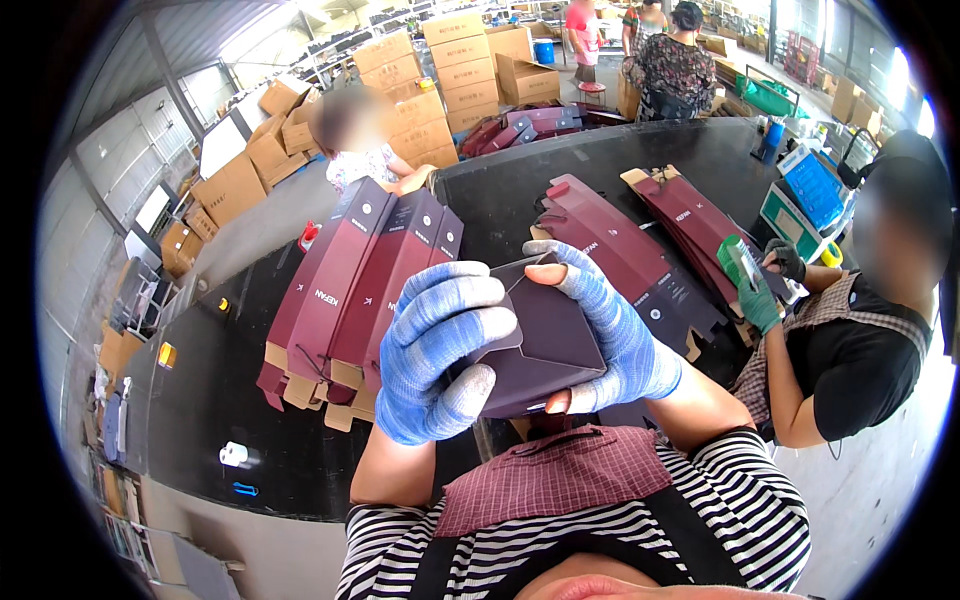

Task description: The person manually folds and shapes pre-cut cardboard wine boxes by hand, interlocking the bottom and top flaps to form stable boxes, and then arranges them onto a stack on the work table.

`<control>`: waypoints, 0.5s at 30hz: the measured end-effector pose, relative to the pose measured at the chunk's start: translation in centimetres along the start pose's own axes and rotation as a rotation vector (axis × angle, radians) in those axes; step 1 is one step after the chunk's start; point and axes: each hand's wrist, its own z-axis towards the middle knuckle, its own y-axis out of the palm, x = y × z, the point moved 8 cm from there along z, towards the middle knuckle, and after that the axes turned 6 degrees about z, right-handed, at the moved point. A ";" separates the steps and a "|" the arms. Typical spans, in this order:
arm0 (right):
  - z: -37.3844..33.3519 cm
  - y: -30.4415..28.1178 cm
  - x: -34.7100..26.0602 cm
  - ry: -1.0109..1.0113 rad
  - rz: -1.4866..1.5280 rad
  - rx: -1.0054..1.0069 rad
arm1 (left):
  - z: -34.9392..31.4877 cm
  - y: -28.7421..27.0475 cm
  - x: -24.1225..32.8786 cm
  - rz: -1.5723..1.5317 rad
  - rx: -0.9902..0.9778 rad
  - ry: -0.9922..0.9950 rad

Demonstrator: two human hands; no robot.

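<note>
Between my hands I hold a dark purple carton (545, 345) close to my chest, its end with folded flaps turned up toward me. My left hand (435, 350), in a blue and white knit glove, wraps its fingers over the carton's left side and top flap. My right hand (615, 330), in a matching glove with bare thumb and fingertip, grips the right side from top edge to bottom edge. The carton's far side is hidden.
Long maroon cartons (335, 290) lie stacked left on the black table (200, 390); flattened maroon cartons (615, 240) lie right. A white roll (233, 454) and blue clip (245, 489) sit near the left edge. A co-worker (850, 330) stands at right; another person (360, 150) is across.
</note>
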 end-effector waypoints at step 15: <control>0.5 -0.2 -1.2 -0.170 0.005 0.035 | -0.1 0.5 -0.5 0.012 -0.146 0.044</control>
